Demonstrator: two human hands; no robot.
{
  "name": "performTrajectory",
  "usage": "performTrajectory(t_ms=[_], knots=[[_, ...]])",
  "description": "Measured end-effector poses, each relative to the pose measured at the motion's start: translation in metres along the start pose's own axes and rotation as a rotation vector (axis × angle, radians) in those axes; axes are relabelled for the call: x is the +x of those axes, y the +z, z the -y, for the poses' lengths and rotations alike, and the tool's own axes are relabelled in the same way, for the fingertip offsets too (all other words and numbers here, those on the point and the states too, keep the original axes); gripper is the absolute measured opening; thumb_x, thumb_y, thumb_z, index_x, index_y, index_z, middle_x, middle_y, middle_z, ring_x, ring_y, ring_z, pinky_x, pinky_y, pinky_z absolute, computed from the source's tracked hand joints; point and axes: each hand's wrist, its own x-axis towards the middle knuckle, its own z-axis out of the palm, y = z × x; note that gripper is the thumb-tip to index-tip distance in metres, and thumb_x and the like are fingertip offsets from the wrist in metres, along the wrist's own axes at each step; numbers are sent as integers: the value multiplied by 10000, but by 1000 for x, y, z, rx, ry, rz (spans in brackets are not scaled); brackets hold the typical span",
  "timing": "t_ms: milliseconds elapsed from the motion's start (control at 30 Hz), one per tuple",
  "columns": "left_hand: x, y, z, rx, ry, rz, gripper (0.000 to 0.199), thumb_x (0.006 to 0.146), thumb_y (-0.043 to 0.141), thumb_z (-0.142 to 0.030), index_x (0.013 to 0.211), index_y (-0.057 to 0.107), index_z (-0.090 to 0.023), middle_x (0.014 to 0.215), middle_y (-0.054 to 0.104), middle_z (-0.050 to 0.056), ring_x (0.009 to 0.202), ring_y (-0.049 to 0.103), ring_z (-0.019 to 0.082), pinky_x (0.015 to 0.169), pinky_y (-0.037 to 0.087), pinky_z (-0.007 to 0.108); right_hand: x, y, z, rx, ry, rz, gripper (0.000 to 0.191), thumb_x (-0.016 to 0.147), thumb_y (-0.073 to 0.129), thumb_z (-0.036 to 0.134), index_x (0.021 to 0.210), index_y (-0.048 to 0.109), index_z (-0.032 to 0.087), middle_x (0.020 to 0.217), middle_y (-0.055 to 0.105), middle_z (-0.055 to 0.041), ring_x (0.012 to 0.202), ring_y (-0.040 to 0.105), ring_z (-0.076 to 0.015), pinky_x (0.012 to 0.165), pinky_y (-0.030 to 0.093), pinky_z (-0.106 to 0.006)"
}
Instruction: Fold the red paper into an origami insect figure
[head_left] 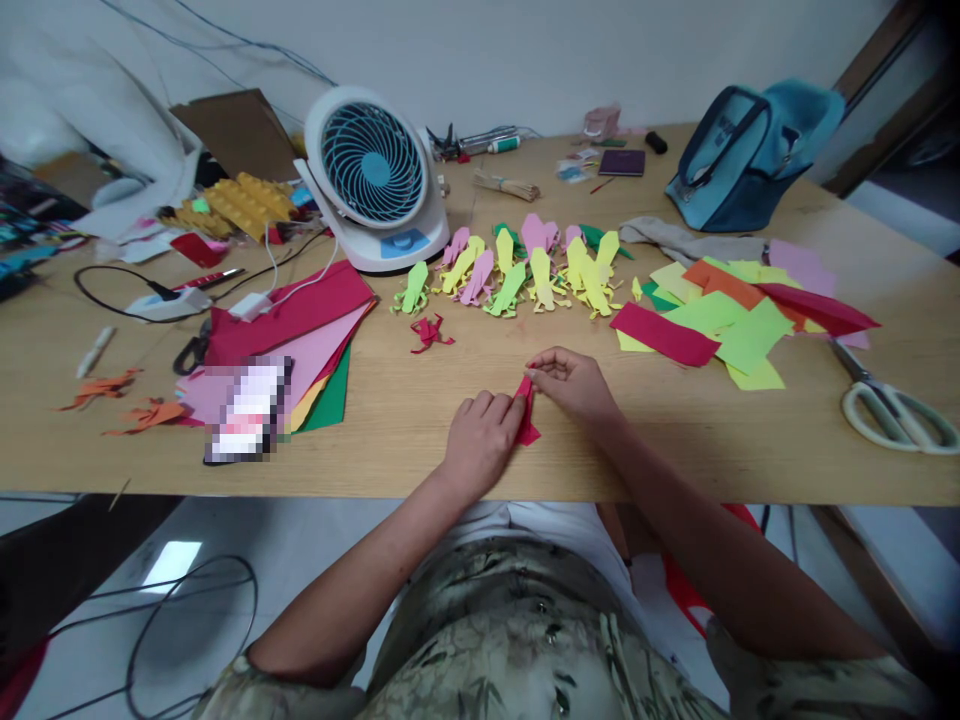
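A small folded piece of red paper (529, 428) lies on the table in front of me, long and narrow with a flared lower end. My left hand (484, 440) presses down on its left side, fingers bent and held together over it. At the paper's far tip, my right hand (566, 385) pinches it between thumb and forefinger. Parts of the paper are hidden under my fingers. Just beyond my hands sits a finished-looking red origami frog (431, 334). Behind it stand several paper frogs in yellow, green and pink, such as a yellow one (541, 278).
Coloured paper strips (697, 320) and white-handled scissors (885, 410) lie to the right. On the left are a phone (251, 410), stacked paper sheets (330, 360) and orange paper frogs (154, 415). A fan (375, 170) and a blue bag (750, 160) stand farther back.
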Motion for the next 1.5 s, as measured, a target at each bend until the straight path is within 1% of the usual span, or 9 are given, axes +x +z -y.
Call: performTrajectory(t_ms=[433, 700, 933, 1133, 1200, 1267, 1367, 1433, 1500], knots=[[0, 0, -1, 8, 8, -4, 332, 1020, 453, -222, 1333, 542, -159, 1066, 656, 105, 975, 559, 244, 753, 431, 374, 0, -1, 6, 16, 17, 16, 288, 672, 748, 433, 798, 645, 194, 675, 633, 6, 612, 601, -132, 642, 526, -286], [-1, 1, 0, 30, 21, -43, 328, 1021, 460, -220, 1325, 555, -143, 1048, 663, 95, 948, 562, 238, 735, 431, 375, 0, -1, 8, 46, 51, 17, 299, 660, 764, 430, 782, 636, 190, 654, 624, 13, 587, 570, -123, 613, 498, -277], [0, 0, 0, 34, 32, -46, 322, 1021, 452, -209, 1313, 568, -134, 1048, 664, 95, 940, 568, 238, 732, 440, 379, -1, 0, 9, 77, 30, -2, 256, 659, 773, 386, 736, 643, 180, 635, 629, 14, 563, 550, -110, 582, 470, -258], [0, 1, -2, 6, 20, -35, 332, 1012, 468, -204, 1318, 571, -128, 1054, 668, 114, 948, 585, 247, 739, 453, 378, 0, 0, 6, 76, 18, -1, 246, 669, 774, 385, 720, 638, 187, 631, 631, 16, 569, 566, -114, 588, 485, -260], [-1, 0, -2, -49, 13, -41, 333, 1006, 473, -197, 1312, 581, -123, 1047, 681, 113, 939, 594, 248, 748, 463, 375, 0, 0, 5, 76, 8, -8, 248, 675, 772, 393, 722, 639, 190, 634, 631, 16, 571, 569, -116, 584, 489, -261], [0, -4, 1, -176, -27, -66, 312, 1013, 464, -225, 1270, 618, -134, 1018, 695, 104, 915, 611, 238, 757, 475, 361, 1, 0, 4, 82, -18, -12, 251, 682, 773, 401, 737, 644, 193, 645, 635, 15, 584, 578, -121, 586, 492, -262], [6, -13, 13, -500, -183, -129, 279, 1022, 445, -258, 1139, 687, -183, 985, 714, 74, 886, 651, 196, 763, 488, 306, 1, 1, 4, 98, -82, 7, 249, 697, 776, 404, 770, 658, 198, 696, 662, 1, 623, 602, -131, 609, 502, -269], [15, -18, 26, -697, -286, -167, 220, 970, 506, -204, 1059, 705, -177, 1027, 732, 71, 909, 665, 183, 782, 488, 281, 0, 2, 6, 98, -125, 23, 234, 712, 769, 397, 785, 669, 199, 723, 678, -10, 641, 613, -136, 613, 501, -269], [27, -18, 37, -870, -328, -107, 187, 904, 583, -207, 1039, 706, -165, 991, 739, 61, 825, 657, 166, 748, 479, 268, -1, 2, 8, 89, -163, 39, 209, 737, 751, 386, 806, 683, 201, 734, 685, -15, 649, 617, -139, 604, 496, -267]])
